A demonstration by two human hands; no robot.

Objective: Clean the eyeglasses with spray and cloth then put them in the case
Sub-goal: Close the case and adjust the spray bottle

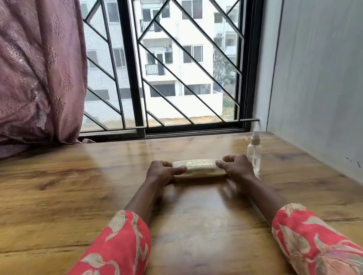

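Closed, seemingly hard oblong case (pixel 199 168) between both hands' grip.

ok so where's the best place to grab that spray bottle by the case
Grip the spray bottle around its clear round body, below the nozzle, coming in from its right side. It stands upright, and the right hand holding the case crowds its left, so the right side is probably freer.

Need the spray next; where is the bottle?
In the head view the spray bottle stands on the table's right side, just right of the right hand.
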